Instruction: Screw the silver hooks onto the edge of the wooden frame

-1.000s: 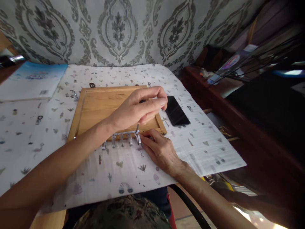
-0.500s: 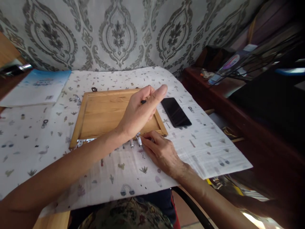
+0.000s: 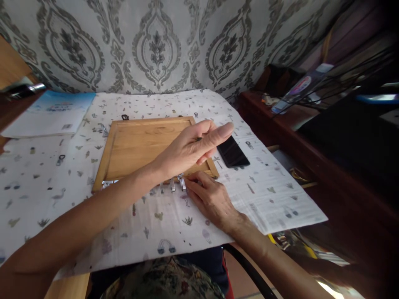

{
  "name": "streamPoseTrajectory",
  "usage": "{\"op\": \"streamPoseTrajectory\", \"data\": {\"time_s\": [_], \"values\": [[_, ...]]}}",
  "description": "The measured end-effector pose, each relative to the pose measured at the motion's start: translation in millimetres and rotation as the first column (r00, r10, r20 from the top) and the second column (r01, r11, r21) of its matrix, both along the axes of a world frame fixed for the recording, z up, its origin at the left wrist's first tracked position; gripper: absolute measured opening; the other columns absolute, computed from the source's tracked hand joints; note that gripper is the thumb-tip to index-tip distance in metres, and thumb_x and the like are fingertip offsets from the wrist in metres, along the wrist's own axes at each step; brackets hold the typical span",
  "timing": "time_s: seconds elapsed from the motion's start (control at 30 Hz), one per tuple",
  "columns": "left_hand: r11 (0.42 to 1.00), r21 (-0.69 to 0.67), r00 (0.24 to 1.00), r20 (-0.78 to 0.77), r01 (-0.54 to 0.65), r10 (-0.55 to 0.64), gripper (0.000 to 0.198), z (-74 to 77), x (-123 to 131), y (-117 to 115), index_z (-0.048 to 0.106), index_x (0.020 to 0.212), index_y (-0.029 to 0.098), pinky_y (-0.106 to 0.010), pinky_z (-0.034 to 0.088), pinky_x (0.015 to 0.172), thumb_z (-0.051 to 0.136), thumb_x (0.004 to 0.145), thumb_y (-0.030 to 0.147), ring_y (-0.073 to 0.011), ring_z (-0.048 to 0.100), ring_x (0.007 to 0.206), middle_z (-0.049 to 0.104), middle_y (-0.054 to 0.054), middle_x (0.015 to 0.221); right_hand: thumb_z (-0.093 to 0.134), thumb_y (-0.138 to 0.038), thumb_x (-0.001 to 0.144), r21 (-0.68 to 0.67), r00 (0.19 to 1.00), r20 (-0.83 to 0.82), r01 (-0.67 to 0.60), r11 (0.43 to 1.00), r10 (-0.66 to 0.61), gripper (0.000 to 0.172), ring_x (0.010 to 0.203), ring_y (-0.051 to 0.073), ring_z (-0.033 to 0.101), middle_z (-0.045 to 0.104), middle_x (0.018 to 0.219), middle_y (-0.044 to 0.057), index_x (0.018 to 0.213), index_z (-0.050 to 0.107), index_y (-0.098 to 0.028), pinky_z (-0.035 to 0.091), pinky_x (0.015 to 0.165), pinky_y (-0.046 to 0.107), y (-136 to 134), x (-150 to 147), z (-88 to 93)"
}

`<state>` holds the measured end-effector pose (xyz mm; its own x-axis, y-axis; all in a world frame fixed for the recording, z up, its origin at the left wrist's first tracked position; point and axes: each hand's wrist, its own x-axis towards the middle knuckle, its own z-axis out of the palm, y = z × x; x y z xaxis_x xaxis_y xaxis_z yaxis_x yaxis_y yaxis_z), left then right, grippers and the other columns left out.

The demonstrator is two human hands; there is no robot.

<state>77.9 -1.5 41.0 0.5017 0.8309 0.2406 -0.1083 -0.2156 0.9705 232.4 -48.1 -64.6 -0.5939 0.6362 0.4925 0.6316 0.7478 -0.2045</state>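
Note:
A framed wooden panel [image 3: 140, 141] lies flat on the patterned cloth in front of me. Small silver metal fittings [image 3: 173, 185] line its near edge, with another metal fitting [image 3: 107, 183] at the left corner. My left hand [image 3: 199, 143] is raised above the panel's right part, thumb stretched out and fingers curled; a small dark bit shows between them, too little to name. At the near right edge, my right hand [image 3: 210, 197] rests on the cloth, fingertips pinched together beside the rightmost metal fitting [image 3: 181, 182]. What those fingertips hold, if anything, is hidden.
A black phone [image 3: 233, 153] lies right of the panel, partly behind my left hand. A blue and white booklet [image 3: 52, 114] is at the far left. On the right stands a dark red cabinet [image 3: 311, 145] with cables and a tube-like package [image 3: 299, 89].
My left hand has moved right, from over the panel toward the phone, now covering part of it. My right hand stays at the metal fitting. The view has shifted slightly.

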Motion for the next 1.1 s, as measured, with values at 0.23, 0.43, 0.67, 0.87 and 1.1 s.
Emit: {"op": "streamPoseTrajectory", "data": {"time_s": [0.23,0.43,0.67,0.87,1.1], "values": [[0.953,-0.113,0.931,0.209,-0.280,0.298,0.041,-12.3,9,0,0.042,0.072,0.019,-0.018,0.028,0.046,0.049,0.103,0.045,-0.0030,0.035,0.048,0.029,0.005,0.061,0.047,-0.014,0.101,-0.010,1.000,0.008,0.005,1.000,-0.005,0.026,0.081,0.017,0.067,0.069,0.092,0.008,0.101,0.072,-0.017,0.058,0.069,0.027,-1,0,-0.3],[0.974,-0.069,0.955,0.190,-0.217,0.227,0.046,-13.3,8,4,0.042,0.067,0.019,-0.018,0.026,0.042,0.060,0.097,0.048,-0.0021,0.029,0.044,0.028,0.007,0.054,0.044,-0.015,0.102,-0.017,1.000,0.004,-0.002,1.000,0.002,0.028,0.080,0.017,0.066,0.068,0.091,0.009,0.101,0.072,-0.016,0.057,0.068,0.027,0,1,1.6],[0.980,-0.106,0.985,0.066,0.168,-0.162,0.049,-5.2,-1,12,0.049,0.067,0.019,-0.021,0.021,0.041,0.060,0.093,0.058,-0.0036,0.022,0.042,0.027,0.009,0.051,0.046,-0.015,0.101,-0.011,1.000,0.006,0.007,1.000,-0.007,0.027,0.081,0.018,0.067,0.068,0.093,0.009,0.101,0.073,-0.016,0.058,0.069,0.027,0,1,-0.8],[0.974,0.037,0.974,0.018,-0.224,0.224,0.036,-5.2,5,-2,0.041,0.072,0.020,-0.021,0.039,0.055,0.052,0.102,0.033,-0.0062,0.039,0.055,0.039,0.005,0.061,0.046,-0.014,0.100,-0.035,1.000,-0.002,-0.004,0.999,0.003,0.026,0.082,0.019,0.068,0.068,0.093,0.010,0.100,0.073,-0.014,0.059,0.070,0.028,0,1,0.5],[0.963,-0.014,0.960,0.084,-0.268,0.268,0.039,-9.0,10,-3,0.041,0.069,0.020,-0.019,0.030,0.046,0.053,0.102,0.036,-0.0052,0.032,0.050,0.031,0.006,0.058,0.045,-0.015,0.102,-0.028,1.000,-0.003,-0.005,1.000,0.005,0.029,0.084,0.019,0.068,0.070,0.095,0.011,0.101,0.073,-0.014,0.060,0.070,0.030,0,0,1.2]]}}
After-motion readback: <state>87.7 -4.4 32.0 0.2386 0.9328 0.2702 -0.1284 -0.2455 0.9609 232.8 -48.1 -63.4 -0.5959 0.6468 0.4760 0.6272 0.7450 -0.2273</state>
